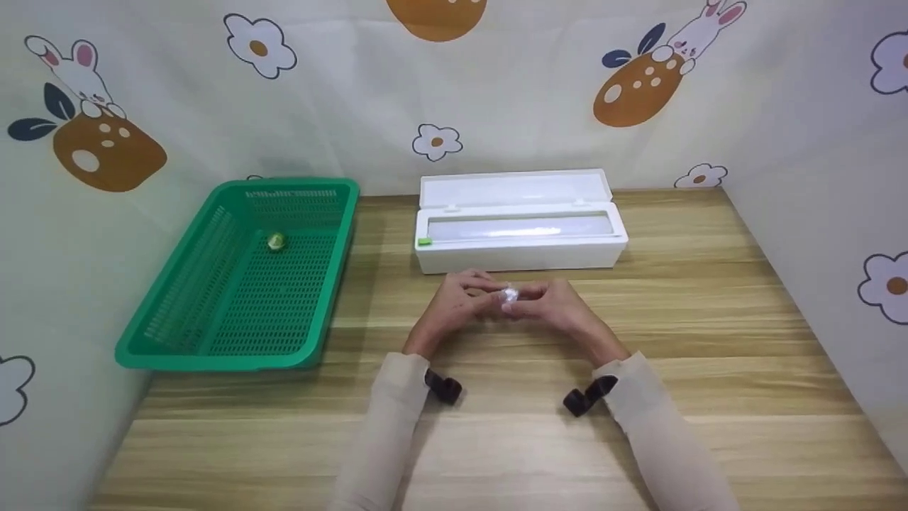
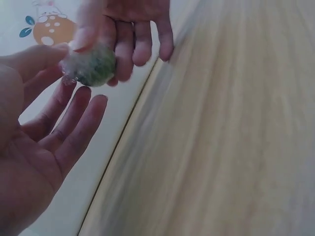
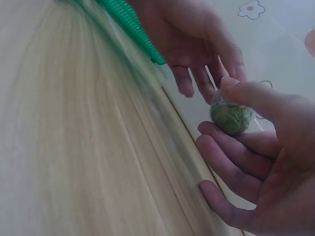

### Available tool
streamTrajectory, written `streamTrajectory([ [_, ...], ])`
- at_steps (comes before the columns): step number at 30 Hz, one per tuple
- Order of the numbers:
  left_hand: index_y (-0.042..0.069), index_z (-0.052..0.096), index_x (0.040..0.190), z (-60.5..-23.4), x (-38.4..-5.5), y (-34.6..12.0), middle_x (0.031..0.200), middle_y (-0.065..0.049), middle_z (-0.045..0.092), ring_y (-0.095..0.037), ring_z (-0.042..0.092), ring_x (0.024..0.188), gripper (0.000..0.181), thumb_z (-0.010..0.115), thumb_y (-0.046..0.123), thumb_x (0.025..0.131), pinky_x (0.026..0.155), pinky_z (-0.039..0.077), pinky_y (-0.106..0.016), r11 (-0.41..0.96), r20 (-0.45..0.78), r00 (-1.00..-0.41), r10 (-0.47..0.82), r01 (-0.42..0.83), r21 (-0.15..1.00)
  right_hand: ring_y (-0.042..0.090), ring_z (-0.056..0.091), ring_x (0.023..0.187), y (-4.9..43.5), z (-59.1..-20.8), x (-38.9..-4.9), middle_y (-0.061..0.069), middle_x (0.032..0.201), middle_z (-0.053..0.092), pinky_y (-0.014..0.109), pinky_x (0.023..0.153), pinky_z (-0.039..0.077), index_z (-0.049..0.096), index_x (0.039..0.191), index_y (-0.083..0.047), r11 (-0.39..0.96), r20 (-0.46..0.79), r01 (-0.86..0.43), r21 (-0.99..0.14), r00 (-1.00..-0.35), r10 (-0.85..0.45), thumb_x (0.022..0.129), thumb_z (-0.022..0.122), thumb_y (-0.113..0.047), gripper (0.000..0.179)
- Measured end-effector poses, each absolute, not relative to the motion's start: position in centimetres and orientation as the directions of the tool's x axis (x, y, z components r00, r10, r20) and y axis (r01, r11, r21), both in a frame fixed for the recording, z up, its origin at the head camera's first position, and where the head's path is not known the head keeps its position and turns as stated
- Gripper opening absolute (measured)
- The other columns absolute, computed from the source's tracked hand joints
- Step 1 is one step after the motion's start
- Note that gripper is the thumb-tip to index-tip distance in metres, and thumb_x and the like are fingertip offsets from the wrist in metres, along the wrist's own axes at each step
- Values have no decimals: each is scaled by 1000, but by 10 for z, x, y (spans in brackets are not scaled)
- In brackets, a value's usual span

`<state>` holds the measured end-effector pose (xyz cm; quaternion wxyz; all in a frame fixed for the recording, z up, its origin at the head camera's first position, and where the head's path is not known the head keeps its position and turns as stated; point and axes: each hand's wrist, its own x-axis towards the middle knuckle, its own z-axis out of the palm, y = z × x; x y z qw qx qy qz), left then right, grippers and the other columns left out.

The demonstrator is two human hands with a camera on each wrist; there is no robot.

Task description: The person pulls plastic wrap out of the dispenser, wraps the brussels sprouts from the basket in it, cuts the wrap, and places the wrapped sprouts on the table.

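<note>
Your left hand (image 1: 457, 301) and right hand (image 1: 564, 306) pinch a film-wrapped green ball (image 3: 230, 118) between them, spare fingers loosely spread, above the worktop (image 1: 709, 319). Twist unevenly or ease your grip and the slick film could loosen, or the ball slip and roll. The open-lidded white cling-film dispenser (image 1: 525, 257) holds its roll (image 1: 521, 227); the green basket (image 1: 213, 362) holds one small roundish piece (image 1: 277, 242).
</note>
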<state>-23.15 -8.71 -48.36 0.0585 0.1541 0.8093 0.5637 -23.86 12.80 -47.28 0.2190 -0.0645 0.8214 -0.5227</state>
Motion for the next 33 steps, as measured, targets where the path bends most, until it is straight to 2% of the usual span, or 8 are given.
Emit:
streamTrajectory([
  [4, 13, 78, 108, -482, -233, -90, 113, -6, 68, -18, 59, 111, 24, 78, 26, 88, 89, 56, -30, 307, 98, -952, 290, 189, 933, 21, 63, 113, 128, -472, -240, 7, 125, 72, 30, 93, 49, 69, 128, -15, 411, -284, 125, -903, -892, -351, 87, 76, -44, 50],
  [9, 7, 78, 106, -479, -233, -91, 112, -9, 69, -18, 62, 110, 21, 75, 22, 91, 92, 57, -32, 265, 152, -944, 291, 232, 936, 17, 68, 100, 127, -471, -242, 7, 113, 75, 30, 88, 55, 68, 126, -4, 252, -262, 187, -950, -913, -312, 100, 62, -33, 40],
  [12, 2, 76, 110, -476, -234, -91, 113, -15, 71, -19, 65, 107, 24, 69, 20, 96, 90, 59, -37, 170, 147, -953, 264, 195, 966, 10, 68, 96, 125, -470, -244, 0, 110, 75, 31, 90, 55, 68, 126, -5, 193, -246, 196, -962, -927, -285, 98, 65, -31, 39],
  [16, 1, 74, 113, -473, -235, -93, 108, -16, 75, -22, 71, 99, 34, 63, 30, 99, 83, 61, -45, 75, 37, -987, 158, 49, 996, 8, 70, 97, 124, -467, -245, 1, 114, 75, 34, 95, 56, 66, 128, -4, 102, -217, 196, -975, -939, -267, 94, 71, -24, 40],
  [19, 4, 75, 112, -472, -235, -95, 103, -14, 76, -27, 73, 94, 38, 66, 38, 96, 81, 61, -45, 122, -57, -987, 147, -39, 992, 10, 70, 98, 123, -466, -245, 2, 113, 75, 32, 95, 57, 65, 129, -4, 38, -217, 215, -976, -938, -269, 92, 72, -17, 39],
  [23, 6, 76, 112, -474, -236, -98, 106, -13, 77, -31, 73, 99, 39, 72, 39, 92, 85, 61, -42, 188, -121, -966, 227, -79, 979, 12, 70, 104, 121, -465, -242, 7, 119, 73, 31, 99, 55, 63, 130, -2, -9, -208, 221, -975, -930, -304, 91, 71, -9, 40],
  [29, 10, 78, 107, -475, -236, -97, 109, -8, 77, -23, 70, 97, 35, 79, 36, 85, 82, 56, -32, 216, -96, -974, 206, -50, 975, 18, 67, 111, 119, -464, -238, 13, 128, 68, 43, 109, 48, 63, 132, -8, 36, -181, 180, -983, -922, -341, 88, 76, -14, 46],
  [33, 7, 78, 104, -476, -237, -95, 104, -10, 78, -18, 70, 90, 29, 81, 28, 85, 80, 55, -29, 216, -109, -978, 180, -69, 974, 20, 66, 111, 114, -461, -236, 11, 125, 69, 34, 99, 53, 66, 129, -14, 168, -155, 108, -980, -942, -298, 82, 83, -22, 51],
])
